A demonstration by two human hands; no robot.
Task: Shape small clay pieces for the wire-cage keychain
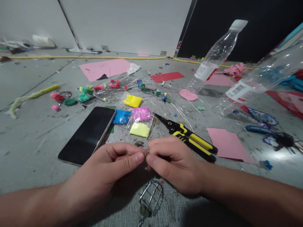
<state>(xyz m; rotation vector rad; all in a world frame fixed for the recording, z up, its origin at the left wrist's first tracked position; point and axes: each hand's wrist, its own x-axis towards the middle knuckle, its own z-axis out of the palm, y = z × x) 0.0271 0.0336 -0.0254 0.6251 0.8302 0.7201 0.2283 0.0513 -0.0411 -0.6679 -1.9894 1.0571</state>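
Observation:
My left hand [111, 167] and my right hand [172, 164] meet at the middle, thumbs and forefingers pinched tip to tip. Between the fingertips is a tiny greenish bit [146, 153], mostly hidden, whose kind I cannot make out. Below the hands lies a small wire cage shape [151, 197] of twisted silver wire, with a dark greenish lump at its lower end. Just beyond the fingers are bags of yellow-green clay [139, 129], pink clay [142, 113] and blue clay [121, 116]. Black-and-yellow pliers [189, 137] rest beside my right hand, and a phone [88, 135] lies by my left.
Two clear plastic bottles [205, 72] [246, 90] stand at the right. Pink paper [229, 143] lies near my right forearm. Farther back are a yellow clay packet [133, 101], a red paper strip [167, 77], a large pink sheet [104, 68] and scattered clay-tipped wires [115, 83].

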